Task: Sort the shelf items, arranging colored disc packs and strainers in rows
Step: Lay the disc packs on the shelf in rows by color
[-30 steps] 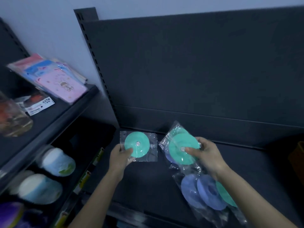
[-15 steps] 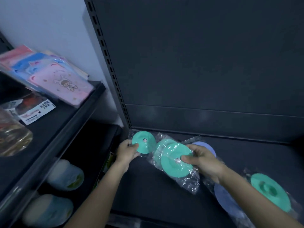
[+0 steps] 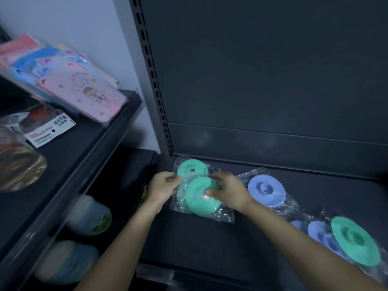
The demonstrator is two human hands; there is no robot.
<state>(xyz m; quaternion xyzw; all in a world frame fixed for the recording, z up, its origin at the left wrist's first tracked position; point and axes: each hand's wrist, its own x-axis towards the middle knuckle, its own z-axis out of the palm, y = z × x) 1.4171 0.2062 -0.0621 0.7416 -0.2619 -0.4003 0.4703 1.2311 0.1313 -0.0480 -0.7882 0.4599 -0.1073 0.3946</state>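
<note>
Two teal disc packs (image 3: 196, 203), face-up, gripped by left hand (image 3: 163, 185), right hand (image 3: 228, 192).

A single wide-angle camera sat on the person's head, looking forward and steeply down onto the dark metal shelf board (image 3: 199, 244) from close above. It faced the shelf's dark back panel (image 3: 273, 80), with a neighbouring black shelf unit (image 3: 73, 164) along the left edge. The left forearm (image 3: 126, 238) and right forearm (image 3: 294, 234) entered from the bottom edge.
</note>
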